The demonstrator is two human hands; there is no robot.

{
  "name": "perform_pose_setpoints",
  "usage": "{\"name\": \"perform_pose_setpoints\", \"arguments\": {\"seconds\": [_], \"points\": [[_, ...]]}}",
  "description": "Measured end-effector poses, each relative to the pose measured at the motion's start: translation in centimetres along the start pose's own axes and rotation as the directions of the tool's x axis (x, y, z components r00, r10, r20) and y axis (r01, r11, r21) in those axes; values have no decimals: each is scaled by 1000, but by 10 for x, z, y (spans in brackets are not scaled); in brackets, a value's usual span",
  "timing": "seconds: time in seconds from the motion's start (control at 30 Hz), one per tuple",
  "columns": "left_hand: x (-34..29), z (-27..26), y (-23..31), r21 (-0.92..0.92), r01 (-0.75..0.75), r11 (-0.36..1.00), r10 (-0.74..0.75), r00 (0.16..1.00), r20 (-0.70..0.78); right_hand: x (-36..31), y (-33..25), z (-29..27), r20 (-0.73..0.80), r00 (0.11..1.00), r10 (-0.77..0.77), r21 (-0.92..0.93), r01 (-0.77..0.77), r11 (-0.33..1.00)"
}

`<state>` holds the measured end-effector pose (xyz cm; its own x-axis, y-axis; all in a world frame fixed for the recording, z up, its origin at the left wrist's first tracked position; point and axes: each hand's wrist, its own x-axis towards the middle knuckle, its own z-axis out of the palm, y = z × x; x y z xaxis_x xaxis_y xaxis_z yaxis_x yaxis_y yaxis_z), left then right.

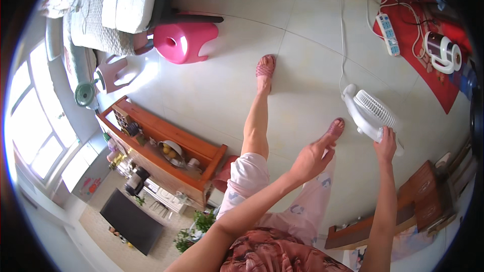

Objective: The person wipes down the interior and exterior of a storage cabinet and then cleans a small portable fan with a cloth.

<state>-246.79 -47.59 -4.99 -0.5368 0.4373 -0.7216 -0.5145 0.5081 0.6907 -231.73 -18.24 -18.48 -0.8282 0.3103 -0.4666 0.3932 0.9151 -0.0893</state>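
A white electric fan hangs tilted over the tiled floor, right of my feet. My right hand is closed on the lower end of its white body, next to the ribbed grille. From the fan's far end a thin white cord runs up across the floor. My left hand is held in front of my right leg, apart from the fan. Its fingers are loosely bent with the thumb apart, and I see nothing in them.
On a red mat at the far right lie a power strip and a white-and-dark kettle. A pink stool stands far left, near a wooden cabinet. Wooden furniture stands near right.
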Motion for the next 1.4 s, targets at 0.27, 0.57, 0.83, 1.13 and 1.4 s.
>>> {"name": "perform_pose_setpoints", "arguments": {"seconds": [0.27,0.57,0.83,1.13,1.4], "points": [[67,-160,-8,118,12,993,-10,1000,-14,29,-172,-6,42,966,255,174,-259,950],[95,-202,-14,252,-115,961,96,992,84,70,-297,-9,-11,926,376,313,-354,881],[97,-193,-5,276,-262,925,148,916,374,64,-328,-1,103,728,678,443,-644,624],[173,-252,8,350,-705,617,353,646,677,46,-340,29,-136,634,762,631,-537,559],[285,-359,-17,347,-934,-83,394,289,873,36,-339,60,-380,560,737,550,-503,666]]}}
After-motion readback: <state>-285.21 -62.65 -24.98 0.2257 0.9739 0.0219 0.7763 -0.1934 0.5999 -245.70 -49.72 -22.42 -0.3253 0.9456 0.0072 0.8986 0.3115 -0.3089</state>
